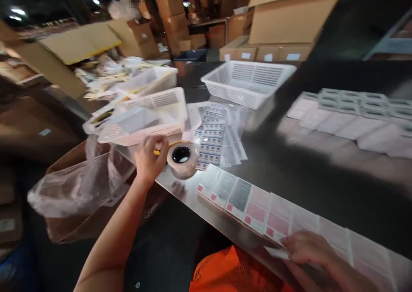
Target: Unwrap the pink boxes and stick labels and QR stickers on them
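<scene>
My left hand (150, 158) is at the table's front edge, left of a roll of clear tape (192, 162) with a black core. Its fingers are curled, with a bit of yellow showing at them; what they hold is unclear. My right hand (307, 248) is low on the right, fingers pinched on a white slip (277, 252) that juts past the edge. Beside it runs a row of small flat boxes (240, 194) with pink and grey faces and red square codes. Printed label sheets (210, 139) lie behind the tape.
White plastic baskets (174, 131) crowd the left, and another basket (247, 96) stands farther back. Stacked pale boxes (341, 116) occupy the right. A carton with a clear plastic liner (74, 189) sits below left. Large cardboard boxes (289, 21) rise behind.
</scene>
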Demonstrator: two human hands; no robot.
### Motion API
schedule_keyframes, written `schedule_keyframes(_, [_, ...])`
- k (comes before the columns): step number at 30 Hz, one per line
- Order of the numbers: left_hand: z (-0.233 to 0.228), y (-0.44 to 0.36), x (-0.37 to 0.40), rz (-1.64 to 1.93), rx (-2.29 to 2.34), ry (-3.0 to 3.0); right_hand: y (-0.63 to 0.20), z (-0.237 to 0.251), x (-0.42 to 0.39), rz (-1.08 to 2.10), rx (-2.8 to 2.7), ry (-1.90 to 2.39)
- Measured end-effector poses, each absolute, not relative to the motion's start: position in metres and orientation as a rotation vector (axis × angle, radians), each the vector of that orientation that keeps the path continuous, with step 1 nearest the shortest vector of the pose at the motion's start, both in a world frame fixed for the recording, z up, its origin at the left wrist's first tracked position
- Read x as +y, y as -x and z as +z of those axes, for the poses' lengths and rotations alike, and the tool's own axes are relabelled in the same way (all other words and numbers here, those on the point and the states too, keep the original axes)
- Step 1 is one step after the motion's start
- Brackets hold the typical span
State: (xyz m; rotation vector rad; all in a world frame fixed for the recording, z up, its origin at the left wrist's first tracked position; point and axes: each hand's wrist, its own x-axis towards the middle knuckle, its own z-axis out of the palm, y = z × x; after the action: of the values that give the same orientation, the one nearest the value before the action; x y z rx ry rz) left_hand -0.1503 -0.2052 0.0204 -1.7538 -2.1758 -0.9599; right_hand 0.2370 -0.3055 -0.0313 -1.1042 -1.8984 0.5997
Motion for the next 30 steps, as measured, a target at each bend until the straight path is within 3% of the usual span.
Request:
schedule_keyframes(5, [-0.006, 0.04, -0.289, -1.09, -2.084, 2.87, -0.242, -0.001, -0.293, 0.943, -1.634, 1.554])
schedule_keyframes(9, [-0.022, 0.005, -0.297, -1.011, -2.445, 3.2, -0.249, 0.003, -0.275, 1.095, -1.53, 1.609])
schedule_keyframes(19, [-0.026, -0.021, -0.281, -0.977, -2.889, 3.337, -0.242, 0.0, -0.271, 1.089, -1.521, 1.636])
schedule_keyframes(30, [-0.02, -0.024, -0.271, -0.659, -2.748, 3.152, -0.238, 0.001, -0.236, 1.083, -1.779, 1.768])
